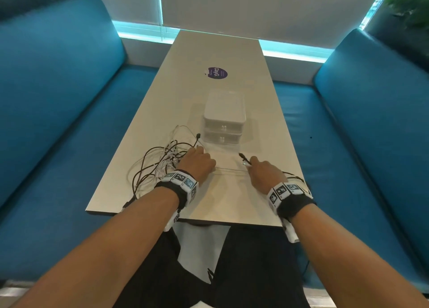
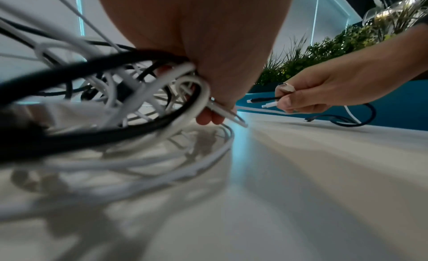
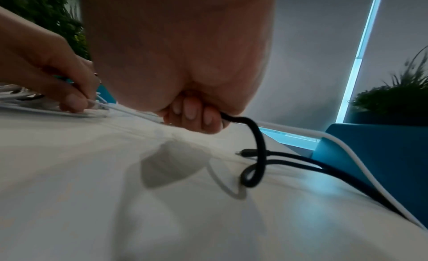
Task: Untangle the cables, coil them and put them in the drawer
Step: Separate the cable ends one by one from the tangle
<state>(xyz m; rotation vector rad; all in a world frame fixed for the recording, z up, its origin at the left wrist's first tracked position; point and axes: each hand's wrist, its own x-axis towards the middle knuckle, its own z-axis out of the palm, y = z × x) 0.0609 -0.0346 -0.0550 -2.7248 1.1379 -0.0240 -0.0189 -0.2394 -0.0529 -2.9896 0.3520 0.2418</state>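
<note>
A tangle of black and white cables (image 1: 157,163) lies on the table's near left. My left hand (image 1: 198,159) rests at its right edge, fingers curled round white strands (image 2: 203,92) and pinching a white cable (image 2: 222,112). That white cable (image 1: 229,168) stretches flat across to my right hand (image 1: 253,163), which pinches a black plug end (image 1: 243,157) and a white plug end (image 2: 268,105) together. The black cable (image 3: 253,136) loops out from under the curled right fingers (image 3: 192,114). The white two-drawer unit (image 1: 224,119) stands just beyond the hands, both drawers shut.
The beige table (image 1: 218,52) runs away between blue benches (image 1: 58,98). A purple sticker (image 1: 217,73) lies past the drawer unit. More black cable (image 1: 294,176) and a white cable (image 3: 347,149) trail over the table's right edge. Plants (image 1: 411,3) stand at the far corners.
</note>
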